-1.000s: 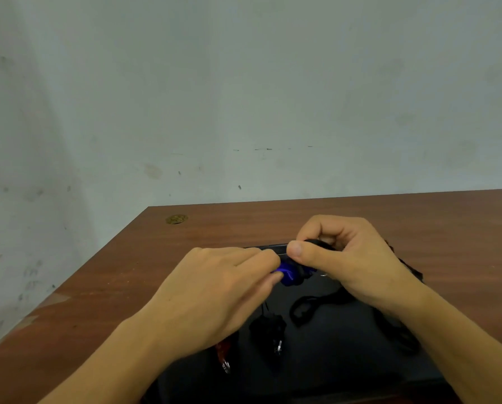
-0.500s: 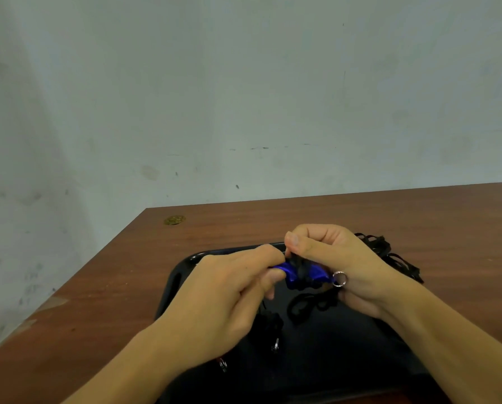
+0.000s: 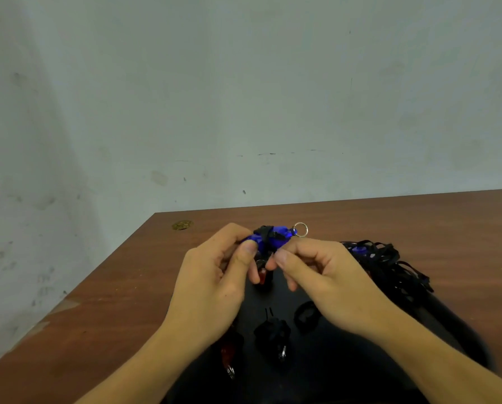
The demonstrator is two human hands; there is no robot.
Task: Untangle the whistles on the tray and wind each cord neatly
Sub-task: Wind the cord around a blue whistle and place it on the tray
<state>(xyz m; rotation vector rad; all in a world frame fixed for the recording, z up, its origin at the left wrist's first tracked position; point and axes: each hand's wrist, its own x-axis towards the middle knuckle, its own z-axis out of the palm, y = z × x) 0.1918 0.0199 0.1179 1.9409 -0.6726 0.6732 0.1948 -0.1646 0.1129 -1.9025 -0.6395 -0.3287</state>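
Two hands meet above the far end of the black tray [image 3: 453,330], both gripping one blue whistle [image 3: 276,239] with black cord [image 3: 266,231] wound around its middle. Left hand [image 3: 215,284]: thumb and curled fingers pinch the whistle's left end. Right hand [image 3: 325,275]: thumb and forefinger pinch at its right underside, other fingers curled in below. A silver key ring [image 3: 301,229] stands up at the whistle's right tip, clear of the fingers. Compared with half a second ago, the whistle has been raised and carried farther from the body; the ring, then low against the right hand, now points up and away. The loose cord loop that trailed beneath the whistle earlier is no longer seen hanging there. Between the thumbs, lower down, a small red piece with a ring [image 3: 262,275] shows; whether either hand holds it I cannot tell. On the tray near the body lie a wound black bundle with a ring [image 3: 274,336], a red whistle [image 3: 229,352] partly under the left wrist, and a small black cord coil [image 3: 305,314]. A tangled heap of black cords [image 3: 389,263] with a bit of blue in it sits at the tray's far right. Tray rests on the brown wooden counter [image 3: 113,301]; a small brass-coloured disc [image 3: 182,225] lies near the counter's far left corner.
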